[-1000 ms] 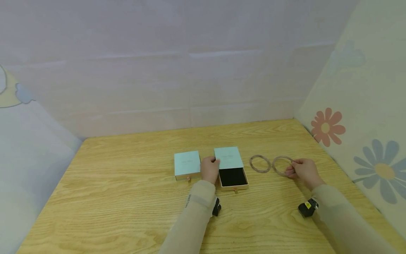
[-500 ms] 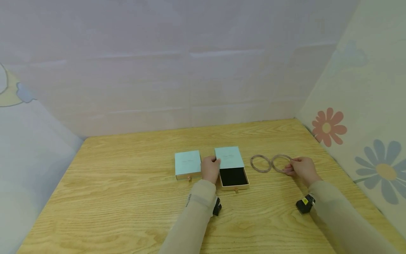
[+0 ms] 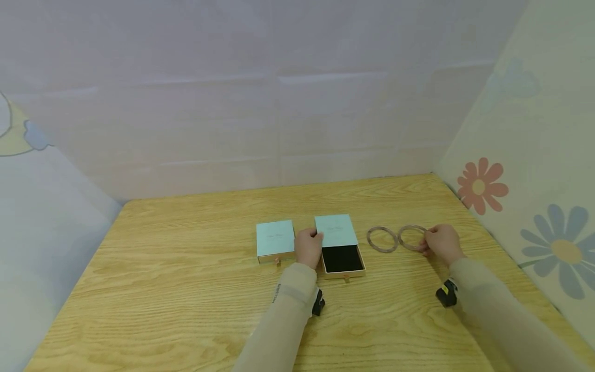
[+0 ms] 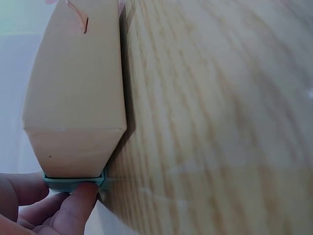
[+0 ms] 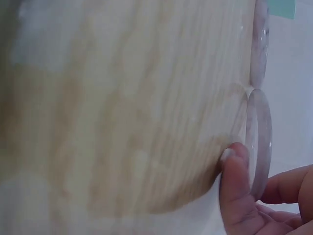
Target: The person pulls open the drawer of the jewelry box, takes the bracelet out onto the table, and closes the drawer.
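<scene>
My left hand [image 3: 308,249] holds the left side of a mint-green drawer box [image 3: 335,230]. Its drawer [image 3: 344,259] is pulled partly out toward me and shows a black lining. In the left wrist view, thumb and fingers grip the edge of the mint sleeve [image 4: 68,184], with the pale drawer side [image 4: 83,83] sticking out. At the right, a translucent pinkish bangle [image 3: 403,245] is pinched at its right side by my right hand [image 3: 442,243]. A second bangle [image 3: 382,251] lies on the table just left of it, the two rims touching or nearly so.
Another mint-green drawer box [image 3: 275,238], pushed shut, sits left of my left hand. Everything stands on a wood-grain table [image 3: 186,289]. A pale wall covering [image 3: 279,103] rises behind its far edge, and a flower-printed one [image 3: 534,170] borders the right side.
My right hand has shifted a little left and away from me, and its bangle has come closer to the other one and appears flatter. The left hand and both boxes stay put.
</scene>
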`<action>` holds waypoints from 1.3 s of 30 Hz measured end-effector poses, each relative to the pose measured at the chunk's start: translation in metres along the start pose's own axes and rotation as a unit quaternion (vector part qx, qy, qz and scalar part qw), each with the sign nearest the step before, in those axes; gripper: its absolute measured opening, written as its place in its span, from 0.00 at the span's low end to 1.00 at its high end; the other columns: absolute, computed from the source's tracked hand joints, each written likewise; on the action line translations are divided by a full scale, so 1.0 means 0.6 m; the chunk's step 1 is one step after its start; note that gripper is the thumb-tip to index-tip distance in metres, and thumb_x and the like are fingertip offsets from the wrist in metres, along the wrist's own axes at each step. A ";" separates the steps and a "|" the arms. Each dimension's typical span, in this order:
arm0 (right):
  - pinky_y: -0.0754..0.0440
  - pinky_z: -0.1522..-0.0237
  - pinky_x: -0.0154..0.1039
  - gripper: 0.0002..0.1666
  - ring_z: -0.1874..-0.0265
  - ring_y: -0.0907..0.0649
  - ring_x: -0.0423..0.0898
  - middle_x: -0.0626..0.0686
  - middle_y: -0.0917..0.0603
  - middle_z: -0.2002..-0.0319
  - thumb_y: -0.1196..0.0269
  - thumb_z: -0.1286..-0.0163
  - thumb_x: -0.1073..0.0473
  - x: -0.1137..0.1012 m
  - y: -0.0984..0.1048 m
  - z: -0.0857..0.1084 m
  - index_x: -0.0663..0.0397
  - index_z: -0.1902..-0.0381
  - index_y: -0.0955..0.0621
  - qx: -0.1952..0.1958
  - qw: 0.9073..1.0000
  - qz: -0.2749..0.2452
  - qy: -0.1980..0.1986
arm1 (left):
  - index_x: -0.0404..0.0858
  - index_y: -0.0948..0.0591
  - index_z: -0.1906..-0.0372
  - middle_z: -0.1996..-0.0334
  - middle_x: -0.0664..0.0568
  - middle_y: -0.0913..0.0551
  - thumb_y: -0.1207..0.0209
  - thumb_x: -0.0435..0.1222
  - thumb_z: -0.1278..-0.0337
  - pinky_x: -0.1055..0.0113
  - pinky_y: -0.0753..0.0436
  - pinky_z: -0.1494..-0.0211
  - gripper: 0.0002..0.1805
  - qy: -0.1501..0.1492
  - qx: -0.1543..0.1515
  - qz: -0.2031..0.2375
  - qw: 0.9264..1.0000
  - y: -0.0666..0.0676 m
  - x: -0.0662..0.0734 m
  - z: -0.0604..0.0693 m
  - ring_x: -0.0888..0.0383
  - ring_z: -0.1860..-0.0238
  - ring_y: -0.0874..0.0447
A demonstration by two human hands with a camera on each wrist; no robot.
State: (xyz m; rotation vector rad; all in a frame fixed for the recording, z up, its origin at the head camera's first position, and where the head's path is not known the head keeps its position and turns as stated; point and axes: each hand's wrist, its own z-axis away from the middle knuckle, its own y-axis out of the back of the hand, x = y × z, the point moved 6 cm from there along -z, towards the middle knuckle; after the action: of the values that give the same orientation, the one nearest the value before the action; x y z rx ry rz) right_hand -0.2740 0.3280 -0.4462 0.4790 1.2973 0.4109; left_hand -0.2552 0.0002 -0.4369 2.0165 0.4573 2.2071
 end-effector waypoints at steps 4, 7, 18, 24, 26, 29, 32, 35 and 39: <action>0.17 0.78 0.38 0.18 0.84 0.17 0.44 0.59 0.19 0.78 0.57 0.31 0.69 -0.004 0.005 -0.006 0.84 0.60 0.27 -0.012 0.998 0.058 0.003 | 0.42 0.39 0.86 0.89 0.55 0.47 0.45 0.29 0.32 0.66 0.42 0.77 0.25 -0.002 -0.003 0.001 1.000 0.000 0.001 0.001 0.59 0.85 0.49; 0.17 0.77 0.40 0.16 0.84 0.18 0.45 0.60 0.19 0.77 0.57 0.33 0.70 -0.008 0.007 -0.010 0.82 0.63 0.27 -0.030 0.996 0.087 0.003 | 0.42 0.40 0.86 0.89 0.55 0.48 0.45 0.29 0.32 0.67 0.42 0.78 0.25 -0.005 -0.001 -0.002 1.000 0.001 0.003 0.001 0.59 0.85 0.49; 0.22 0.80 0.39 0.14 0.85 0.21 0.46 0.60 0.21 0.80 0.56 0.35 0.70 -0.023 0.004 -0.014 0.78 0.70 0.26 -0.043 0.978 0.200 0.025 | 0.43 0.42 0.87 0.89 0.55 0.48 0.45 0.28 0.33 0.66 0.42 0.77 0.27 -0.014 -0.001 0.005 1.000 0.001 -0.003 -0.003 0.59 0.85 0.50; 0.25 0.83 0.37 0.14 0.88 0.24 0.45 0.56 0.23 0.85 0.57 0.34 0.70 -0.024 0.001 -0.013 0.77 0.71 0.27 -0.048 0.975 0.217 0.023 | 0.44 0.41 0.87 0.89 0.55 0.47 0.45 0.28 0.34 0.66 0.41 0.78 0.27 -0.031 0.002 0.001 1.000 0.001 -0.003 -0.003 0.59 0.85 0.48; 0.24 0.83 0.37 0.15 0.88 0.24 0.45 0.57 0.23 0.84 0.56 0.33 0.69 -0.024 0.000 -0.013 0.78 0.70 0.26 -0.049 0.974 0.221 0.020 | 0.43 0.41 0.87 0.89 0.55 0.47 0.45 0.28 0.33 0.66 0.42 0.78 0.27 -0.021 0.000 0.004 1.000 0.001 -0.002 -0.003 0.59 0.85 0.49; 0.23 0.83 0.38 0.16 0.86 0.23 0.46 0.59 0.22 0.82 0.55 0.31 0.69 -0.026 0.000 -0.012 0.82 0.66 0.27 -0.049 0.972 0.228 0.016 | 0.44 0.43 0.87 0.89 0.55 0.49 0.46 0.28 0.33 0.67 0.43 0.78 0.28 -0.016 -0.001 0.002 1.000 0.000 -0.001 -0.001 0.59 0.86 0.50; 0.23 0.83 0.38 0.16 0.86 0.22 0.46 0.61 0.21 0.80 0.54 0.30 0.70 -0.028 -0.001 -0.011 0.85 0.62 0.28 -0.047 0.971 0.235 0.019 | 0.44 0.44 0.87 0.89 0.55 0.49 0.45 0.29 0.32 0.67 0.43 0.78 0.28 -0.016 0.000 -0.005 1.000 0.000 0.001 0.000 0.59 0.86 0.51; 0.23 0.83 0.37 0.16 0.87 0.22 0.46 0.62 0.21 0.79 0.53 0.29 0.70 -0.030 -0.001 -0.011 0.86 0.61 0.28 -0.043 0.969 0.241 0.026 | 0.44 0.43 0.87 0.89 0.55 0.49 0.45 0.29 0.32 0.67 0.43 0.78 0.28 -0.016 0.003 -0.007 1.000 0.001 0.002 0.001 0.59 0.85 0.51; 0.23 0.83 0.37 0.15 0.87 0.22 0.45 0.62 0.21 0.80 0.52 0.30 0.70 -0.027 0.000 -0.012 0.86 0.63 0.27 -0.041 0.972 0.231 0.031 | 0.43 0.43 0.87 0.89 0.55 0.48 0.45 0.29 0.33 0.67 0.43 0.78 0.27 -0.016 0.002 -0.002 1.000 0.001 0.001 0.000 0.59 0.85 0.50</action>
State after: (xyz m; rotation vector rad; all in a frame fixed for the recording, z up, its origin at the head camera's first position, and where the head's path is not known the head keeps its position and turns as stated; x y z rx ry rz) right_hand -0.2846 0.3203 -0.4347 0.7060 1.2187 0.8709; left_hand -0.2550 -0.0005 -0.4361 2.0479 0.4632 2.1688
